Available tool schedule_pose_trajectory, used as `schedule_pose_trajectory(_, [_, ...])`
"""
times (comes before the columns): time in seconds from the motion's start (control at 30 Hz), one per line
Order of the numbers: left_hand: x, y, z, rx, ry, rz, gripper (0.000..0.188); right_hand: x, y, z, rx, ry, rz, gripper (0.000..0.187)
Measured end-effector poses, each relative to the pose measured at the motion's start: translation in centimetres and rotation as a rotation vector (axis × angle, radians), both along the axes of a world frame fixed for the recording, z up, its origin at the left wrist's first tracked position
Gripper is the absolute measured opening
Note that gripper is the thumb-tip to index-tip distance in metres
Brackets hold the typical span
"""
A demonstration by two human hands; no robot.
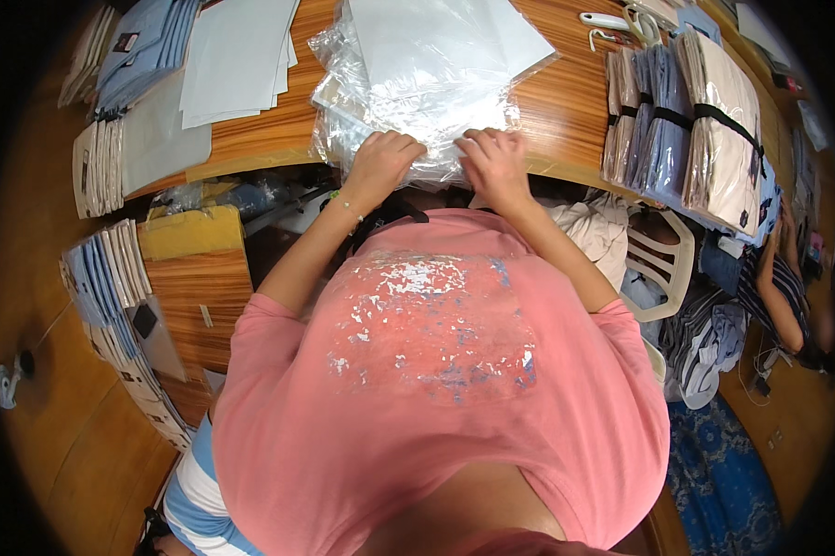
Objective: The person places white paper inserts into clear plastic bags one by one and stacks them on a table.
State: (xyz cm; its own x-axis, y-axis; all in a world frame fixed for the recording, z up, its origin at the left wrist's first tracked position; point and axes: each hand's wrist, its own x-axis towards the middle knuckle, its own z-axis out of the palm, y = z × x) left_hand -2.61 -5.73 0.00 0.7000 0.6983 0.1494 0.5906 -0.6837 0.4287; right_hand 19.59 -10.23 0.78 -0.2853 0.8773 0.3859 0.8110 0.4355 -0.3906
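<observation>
Clear, crinkled plastic bags (pixel 427 120) lie on the striped wooden table (pixel 575 111) right in front of me, reaching its near edge. White sheets (pixel 436 42) rest on or among them; the glare hides which. My left hand (pixel 385 167) has its fingers curled on the near edge of the plastic bag, left of the middle. A short way to the right, my right hand (pixel 497 165) pinches the same edge with bent fingers. The fingertips of both hands are partly hidden by the shiny film.
More white sheets (pixel 237 60) lie to the left. Bagged, folded shirts stand in stacks at the left (pixel 144 60) and, strapped in black, at the right (pixel 714 120). Scissors (pixel 642 26) lie at the back right. A white plastic chair (pixel 663 264) and another person's arm (pixel 777 287) are on the right.
</observation>
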Motion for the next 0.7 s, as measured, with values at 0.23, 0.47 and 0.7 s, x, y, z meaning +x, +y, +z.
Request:
schedule_pose_trajectory(0.23, [-0.8,-0.7,-0.7,0.062,-0.051,0.078,0.017,5.8,0.1,-2.0,-0.077,-0.082,0.025,0.017])
schedule_pose_trajectory(0.47, [-2.0,-0.9,-0.4,-0.252,-0.174,0.311,0.011,7.5,1.1,-3.6,-0.485,0.349,-0.059,0.012])
schedule_pose_trajectory(0.7, [-1.4,-1.1,-1.0,-0.438,-0.344,0.52,0.018,7.6,2.0,-4.5,-0.444,0.34,-0.069,0.011])
